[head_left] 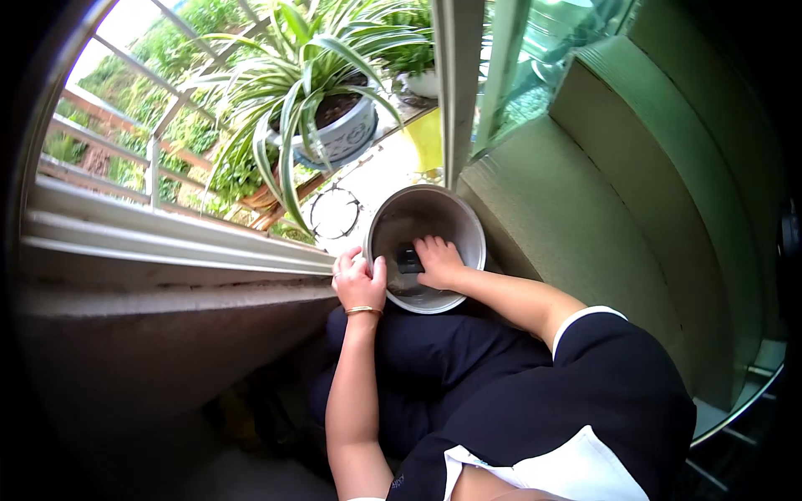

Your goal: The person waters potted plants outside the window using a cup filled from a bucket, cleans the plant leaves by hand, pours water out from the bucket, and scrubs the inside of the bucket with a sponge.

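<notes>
On the pale ledge (386, 172), a patterned planter (344, 139) is seen toward the outer edge, and a yellow container (427, 140) is placed nearer the window-frame edge.

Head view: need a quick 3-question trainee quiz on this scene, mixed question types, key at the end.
1. Multiple choice: where is the right hand?
A) On the window frame
B) Inside the metal container
C) Among the plant's leaves

2. True or false: the left hand is deep inside the container, below the right hand.

3. Fill in the blank: the bracelet is on the ____ wrist.

Key:
1. B
2. False; it is at the container's rim, on the window side.
3. left
</notes>
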The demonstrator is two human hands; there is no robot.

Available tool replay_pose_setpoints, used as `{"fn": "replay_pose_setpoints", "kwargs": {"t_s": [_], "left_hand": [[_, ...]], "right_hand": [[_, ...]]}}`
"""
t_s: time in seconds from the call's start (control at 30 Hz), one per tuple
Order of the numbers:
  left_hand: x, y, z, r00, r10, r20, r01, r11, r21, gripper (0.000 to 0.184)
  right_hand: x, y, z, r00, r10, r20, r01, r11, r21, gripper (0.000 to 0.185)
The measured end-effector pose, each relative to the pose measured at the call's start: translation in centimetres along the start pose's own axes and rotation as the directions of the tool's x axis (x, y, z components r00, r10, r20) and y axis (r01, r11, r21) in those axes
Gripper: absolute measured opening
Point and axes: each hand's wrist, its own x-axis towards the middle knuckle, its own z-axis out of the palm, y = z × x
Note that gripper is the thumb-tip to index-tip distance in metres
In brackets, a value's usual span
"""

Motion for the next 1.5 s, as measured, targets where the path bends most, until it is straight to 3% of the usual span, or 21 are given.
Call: {"fn": "replay_pose_setpoints", "kwargs": {"t_s": [0.07,0.13,0.33,0.47,0.93,1.5], "left_hand": [[-0.4,0.6,-0.3,0.999,0.029,-0.038,-0.026,0.998,0.057,0.028],[-0.2,0.8,-0.3,0.996,0.053,-0.071,-0.047,0.995,0.085,0.035],[-0.3,0.9,-0.4,0.995,0.042,-0.093,-0.035,0.997,0.07,0.032],[-0.2,0.9,-0.3,1.0,-0.028,-0.011,0.028,0.998,0.058,0.023],[-0.2,0.5,0.0,0.99,0.052,-0.131,-0.044,0.997,0.068,0.024],[-0.7,0.6,0.4,0.986,-0.034,-0.164,0.056,0.99,0.127,0.024]], "right_hand": [[-0.2,0.0,-0.1,1.0,-0.012,-0.008,0.012,1.0,0.028,0.07],[0.0,-0.2,0.0,1.0,-0.026,0.016,0.026,1.0,-0.008,0.071],[0.0,-0.2,0.3,1.0,0.023,0.0,-0.023,1.0,-0.008,0.074],[-0.3,-0.2,0.7,0.999,0.025,0.02,-0.025,0.999,-0.024,0.075],[0.3,-0.7,0.1,0.999,0.035,0.031,-0.034,0.999,-0.027,0.076],[0.6,-0.2,1.1,1.0,-0.029,0.011,0.029,1.0,-0.012,0.077]]}}
